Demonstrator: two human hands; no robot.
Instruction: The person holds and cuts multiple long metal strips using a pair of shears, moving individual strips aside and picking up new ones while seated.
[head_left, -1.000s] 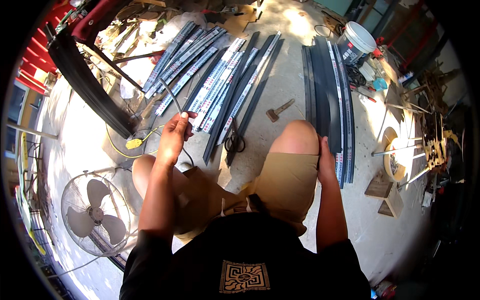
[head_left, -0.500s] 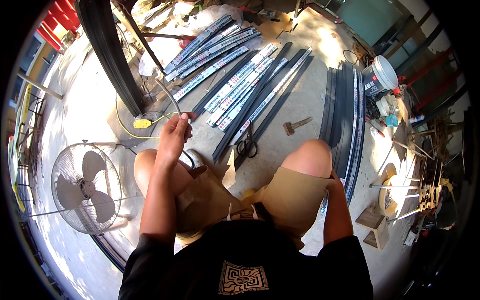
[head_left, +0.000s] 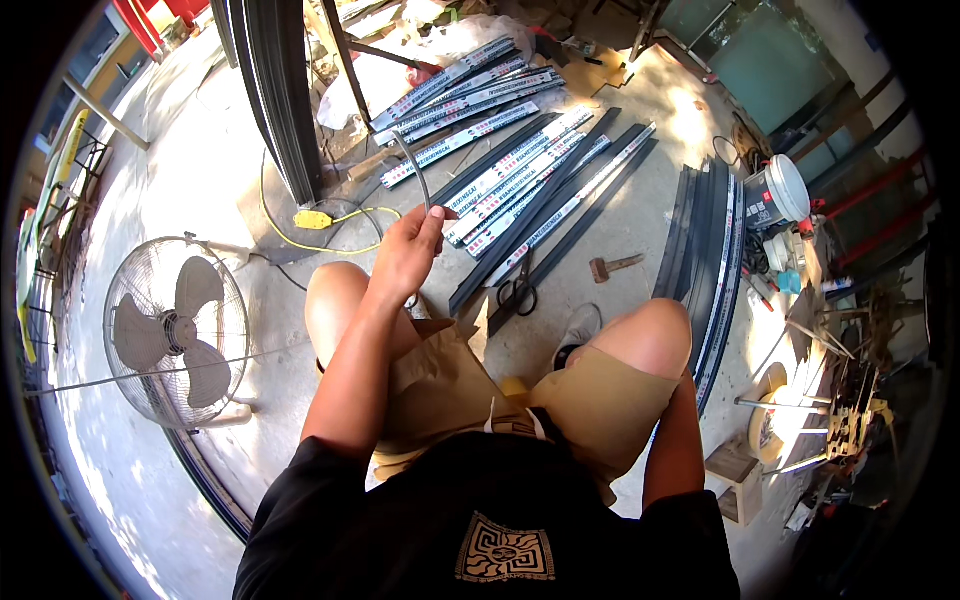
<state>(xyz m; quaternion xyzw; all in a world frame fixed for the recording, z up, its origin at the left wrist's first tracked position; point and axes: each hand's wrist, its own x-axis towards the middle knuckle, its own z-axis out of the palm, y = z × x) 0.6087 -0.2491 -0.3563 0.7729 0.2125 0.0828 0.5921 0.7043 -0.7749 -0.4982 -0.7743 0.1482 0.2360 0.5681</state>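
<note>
Left arm extended forward over the left knee, left hand (head_left: 405, 255) raised with fingers (head_left: 428, 225) pinched closed. Right arm lowered outside the right thigh; right hand hidden behind the leg.

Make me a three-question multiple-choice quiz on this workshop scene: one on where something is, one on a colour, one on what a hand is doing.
1. Where does the fan stand?
A. To the person's left
B. To the person's right
C. Atop the bucket

2. What colour is the plug block on the floor?
A. Green
B. Yellow
C. White

3. What is the left hand doing?
A. Lying flat on the floor
B. Gripping the hammer
C. Pinching a thin grey strip

Answers:
1 A, it stands on the floor beside the left knee.
2 B, it matches its yellow cable.
3 C, the fingers close on the strip's lower end.
</note>
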